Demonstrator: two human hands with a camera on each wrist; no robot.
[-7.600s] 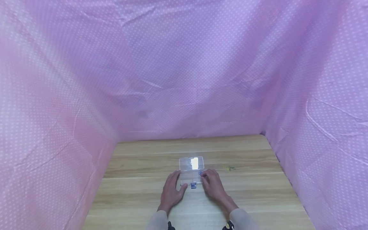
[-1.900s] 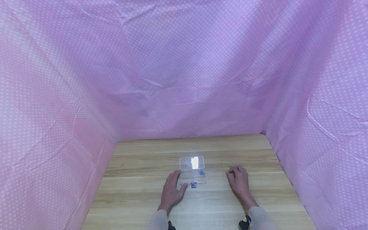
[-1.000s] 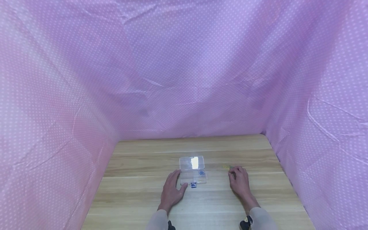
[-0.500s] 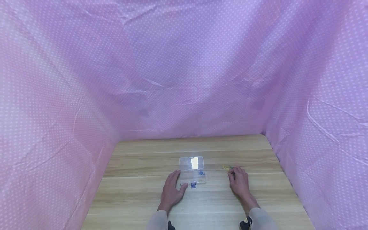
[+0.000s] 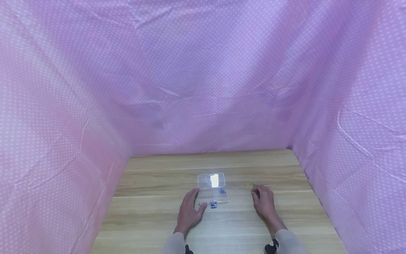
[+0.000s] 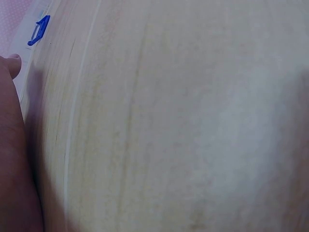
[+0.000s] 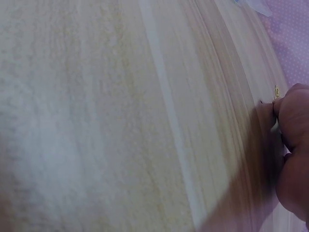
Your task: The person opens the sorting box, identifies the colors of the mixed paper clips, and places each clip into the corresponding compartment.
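A clear plastic box (image 5: 220, 201) lies on the table with its lid (image 5: 204, 180) folded back and its blue clasp (image 5: 213, 205) toward me. Several blue paper clips (image 5: 222, 191) are in its right compartment. My left hand (image 5: 189, 211) rests at the box's left side, fingers fairly straight along the left edge, thumb at the front left corner. My right hand (image 5: 264, 201) is at a small pile of yellow and green paper clips (image 5: 250, 185), thumb and fingertips bent down together. Its fingertips hide part of the pile; whether they pinch a clip cannot be told.
The wooden table (image 5: 152, 197) ends at the back against a pink dotted curtain (image 5: 203, 116), which also rises on both sides. The left wrist view shows the blue clasp (image 6: 39, 30) at the box's edge.
My right hand has gone from the box's right compartment to the clip pile on the right, and has shifted only slightly there lately. The left hand stays at the box.
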